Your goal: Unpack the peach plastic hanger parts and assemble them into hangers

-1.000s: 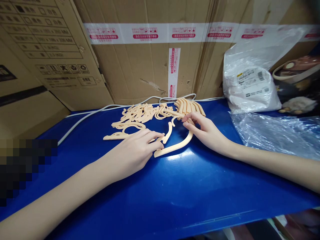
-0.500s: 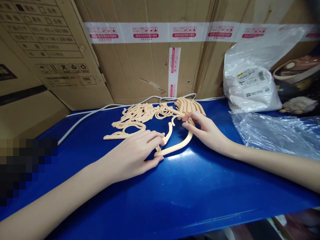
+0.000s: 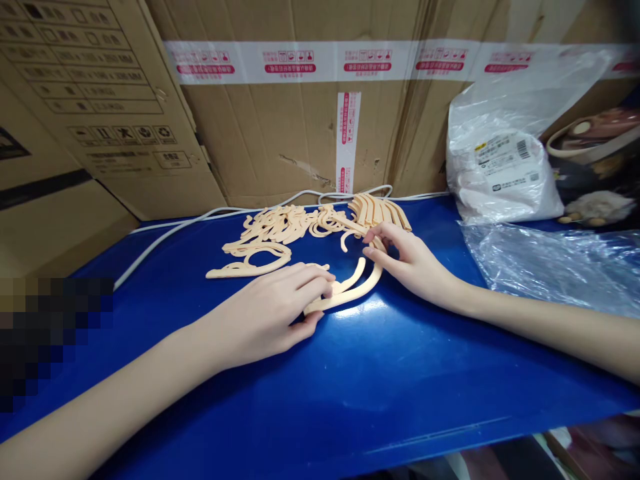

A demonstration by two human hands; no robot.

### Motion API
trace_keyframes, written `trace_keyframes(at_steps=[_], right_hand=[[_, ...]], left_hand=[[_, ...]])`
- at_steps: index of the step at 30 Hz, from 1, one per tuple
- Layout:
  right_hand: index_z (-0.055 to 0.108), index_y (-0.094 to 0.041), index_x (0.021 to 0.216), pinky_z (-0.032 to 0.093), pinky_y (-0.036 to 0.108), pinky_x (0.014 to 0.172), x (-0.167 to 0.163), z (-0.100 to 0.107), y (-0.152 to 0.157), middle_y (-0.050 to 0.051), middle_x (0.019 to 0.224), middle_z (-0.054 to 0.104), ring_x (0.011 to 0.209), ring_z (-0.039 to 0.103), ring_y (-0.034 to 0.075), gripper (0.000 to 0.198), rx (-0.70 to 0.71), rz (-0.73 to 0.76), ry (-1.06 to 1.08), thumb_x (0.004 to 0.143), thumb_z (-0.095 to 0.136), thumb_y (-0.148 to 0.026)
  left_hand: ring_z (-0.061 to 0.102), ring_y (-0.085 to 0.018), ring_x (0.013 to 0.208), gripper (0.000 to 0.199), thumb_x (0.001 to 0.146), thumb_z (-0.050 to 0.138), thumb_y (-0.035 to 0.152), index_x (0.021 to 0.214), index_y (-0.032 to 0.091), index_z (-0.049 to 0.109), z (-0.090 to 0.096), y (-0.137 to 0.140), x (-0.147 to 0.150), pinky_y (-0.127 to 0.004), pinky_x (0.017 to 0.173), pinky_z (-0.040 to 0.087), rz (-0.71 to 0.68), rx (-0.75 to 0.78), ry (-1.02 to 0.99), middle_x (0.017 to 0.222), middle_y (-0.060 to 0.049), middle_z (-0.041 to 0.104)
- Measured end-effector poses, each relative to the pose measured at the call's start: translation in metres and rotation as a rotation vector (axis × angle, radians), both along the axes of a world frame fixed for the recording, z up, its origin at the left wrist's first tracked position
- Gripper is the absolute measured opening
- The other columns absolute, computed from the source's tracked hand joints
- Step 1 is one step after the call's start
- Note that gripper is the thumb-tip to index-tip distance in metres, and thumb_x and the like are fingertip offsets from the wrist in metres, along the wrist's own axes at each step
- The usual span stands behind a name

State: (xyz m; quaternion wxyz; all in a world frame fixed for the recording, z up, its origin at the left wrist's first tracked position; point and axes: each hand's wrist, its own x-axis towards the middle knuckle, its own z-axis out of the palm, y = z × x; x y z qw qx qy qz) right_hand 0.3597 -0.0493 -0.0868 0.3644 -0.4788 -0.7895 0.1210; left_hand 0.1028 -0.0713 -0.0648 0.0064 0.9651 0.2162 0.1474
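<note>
Pinching left hand (image 3: 275, 303): closed on long curved strip (image 3: 350, 295)
Right hand (image 3: 407, 252): likewise, far end
Strip: I judge light, stiff; grip ends

Free near tabletop (image 3: 350, 387), carton (image 3: 260, 133) behind pieces (image 3: 281, 225)

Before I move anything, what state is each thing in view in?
Long curved piece: reaches from hand to hand.
Short curved piece: beside it, partly hidden.
Left hand: fingers bent, grip unclear.
Right hand: fingers bent, grip unclear.
Small pieces: loosely heaped.
Similar curved pieces: lined up side by side.
Cable: trailing loosely.
White bag: upright, bulging.
Clear plastic: crumpled.
Cardboard box: taped, scuffed.
</note>
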Motion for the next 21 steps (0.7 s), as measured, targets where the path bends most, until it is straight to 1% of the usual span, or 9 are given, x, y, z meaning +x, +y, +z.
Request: trace_keyframes(at_steps=[4,9,12,15,17,19,21], right_hand=[[0.058,-0.019,0.097,0.037,0.029,0.065,-0.0003,-0.0006,-0.0002,0.001,0.083,0.058,0.069,0.047,0.014,0.011,-0.003,0.004,0.004,0.091,0.053,-0.027],[0.057,-0.020,0.095,0.038,0.029,0.066,-0.0004,-0.0008,0.0002,0.000,0.080,0.057,0.070,0.049,0.015,0.008,0.003,0.005,0.006,0.091,0.053,-0.026],[0.057,-0.021,0.096,0.039,0.030,0.068,-0.0002,-0.0007,0.0002,0.002,0.086,0.061,0.072,0.051,0.016,0.008,0.003,0.008,-0.002,0.091,0.053,-0.026],[0.056,-0.021,0.096,0.040,0.031,0.070,0.0001,-0.0006,-0.0001,0.003,0.091,0.063,0.076,0.053,0.017,0.008,0.009,0.017,-0.017,0.090,0.053,-0.024],[0.056,-0.021,0.096,0.040,0.031,0.072,0.0002,-0.0007,-0.0004,0.002,0.087,0.061,0.078,0.054,0.017,0.008,0.023,0.039,-0.041,0.089,0.052,-0.021],[0.055,-0.021,0.096,0.039,0.031,0.074,0.0002,-0.0012,-0.0006,0.001,0.083,0.059,0.079,0.054,0.018,0.008,0.040,0.067,-0.073,0.088,0.052,-0.019],[0.053,-0.021,0.094,0.039,0.032,0.075,0.0003,-0.0018,-0.0008,0.001,0.082,0.058,0.081,0.054,0.018,0.007,0.057,0.081,-0.098,0.088,0.053,-0.019]], left_hand=[[0.056,-0.019,0.111,0.017,0.093,0.045,0.012,0.106,0.018,0.053,-0.0013,0.0005,-0.0003,-0.032,0.094,0.044,-0.011,0.023,-0.022,0.115,-0.006,0.063],[0.057,-0.019,0.108,0.025,0.091,0.044,0.009,0.114,0.019,0.051,-0.0008,0.0008,-0.0001,-0.033,0.092,0.046,0.006,-0.009,-0.008,0.115,-0.006,0.063],[0.057,-0.020,0.108,0.029,0.091,0.043,0.008,0.116,0.019,0.050,-0.0009,0.0012,-0.0004,-0.034,0.091,0.047,0.014,-0.008,0.009,0.115,-0.006,0.063],[0.056,-0.020,0.114,0.031,0.091,0.043,0.008,0.119,0.020,0.050,-0.0027,0.0020,-0.0017,-0.034,0.095,0.046,0.015,-0.020,-0.002,0.120,-0.006,0.061],[0.055,-0.019,0.117,0.031,0.092,0.043,0.010,0.121,0.020,0.048,-0.0042,0.0023,-0.0031,-0.033,0.096,0.045,0.022,-0.037,-0.021,0.125,-0.006,0.058],[0.056,-0.019,0.115,0.031,0.093,0.043,0.012,0.123,0.021,0.047,-0.0055,0.0025,-0.0044,-0.032,0.093,0.047,0.044,-0.055,-0.025,0.126,-0.006,0.057],[0.059,-0.018,0.109,0.032,0.094,0.043,0.014,0.124,0.022,0.045,-0.0061,0.0028,-0.0054,-0.031,0.087,0.049,0.069,-0.062,-0.016,0.123,-0.004,0.059]])
